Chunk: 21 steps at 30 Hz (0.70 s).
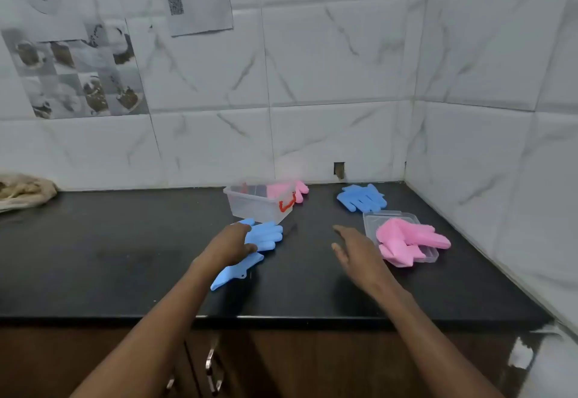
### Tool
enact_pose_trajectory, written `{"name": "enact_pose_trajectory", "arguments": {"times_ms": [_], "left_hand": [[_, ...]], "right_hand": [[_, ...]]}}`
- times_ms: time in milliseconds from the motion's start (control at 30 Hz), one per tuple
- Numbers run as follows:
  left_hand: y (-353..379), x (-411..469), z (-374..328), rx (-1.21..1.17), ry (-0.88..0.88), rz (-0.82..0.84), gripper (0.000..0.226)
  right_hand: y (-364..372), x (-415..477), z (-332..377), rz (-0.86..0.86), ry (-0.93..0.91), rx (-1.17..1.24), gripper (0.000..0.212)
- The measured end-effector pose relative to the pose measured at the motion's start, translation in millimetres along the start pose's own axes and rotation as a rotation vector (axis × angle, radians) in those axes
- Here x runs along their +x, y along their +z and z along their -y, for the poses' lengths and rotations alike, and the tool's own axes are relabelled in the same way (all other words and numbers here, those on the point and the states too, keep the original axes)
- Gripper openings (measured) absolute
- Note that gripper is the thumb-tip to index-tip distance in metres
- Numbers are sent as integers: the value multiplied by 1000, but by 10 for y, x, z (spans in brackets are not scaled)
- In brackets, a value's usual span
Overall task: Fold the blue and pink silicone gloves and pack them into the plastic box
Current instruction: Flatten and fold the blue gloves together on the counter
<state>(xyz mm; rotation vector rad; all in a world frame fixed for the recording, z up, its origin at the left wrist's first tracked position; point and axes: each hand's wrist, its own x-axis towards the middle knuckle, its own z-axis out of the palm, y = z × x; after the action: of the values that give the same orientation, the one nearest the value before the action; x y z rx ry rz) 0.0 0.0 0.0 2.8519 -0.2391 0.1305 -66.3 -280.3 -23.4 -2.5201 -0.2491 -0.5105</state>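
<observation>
A clear plastic box (254, 207) with a red handle stands on the black counter, with nothing visible inside it. A pink glove (289, 189) lies behind it. In front of the box a blue glove (264, 236) lies flat, and my left hand (230, 246) rests on its palm area, fingers closing on it. A second blue glove (361, 197) lies at the back right. A second pink glove (409, 238) lies on the clear lid (370, 219) at the right. My right hand (353, 249) hovers open beside that lid, holding nothing.
The black counter (125, 257) ends at a front edge above brown cabinet doors with metal handles (212, 366). Tiled walls close the back and the right side. A beige cloth (22, 189) lies at the far left by the wall.
</observation>
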Motion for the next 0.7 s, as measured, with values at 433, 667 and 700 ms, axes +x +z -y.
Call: {"name": "enact_pose_trajectory", "arguments": {"times_ms": [433,667,700], "left_hand": [[298,431,289,226,83,-104,9],[332,521,356,118,119,-96,10],[318,532,371,95,120,-49,8]], "right_hand": [[384,57,-119,90,34,-131,43],[431,66,-171,69,2,-154,40],[434,66,-174,67,-1,-160,40]]}}
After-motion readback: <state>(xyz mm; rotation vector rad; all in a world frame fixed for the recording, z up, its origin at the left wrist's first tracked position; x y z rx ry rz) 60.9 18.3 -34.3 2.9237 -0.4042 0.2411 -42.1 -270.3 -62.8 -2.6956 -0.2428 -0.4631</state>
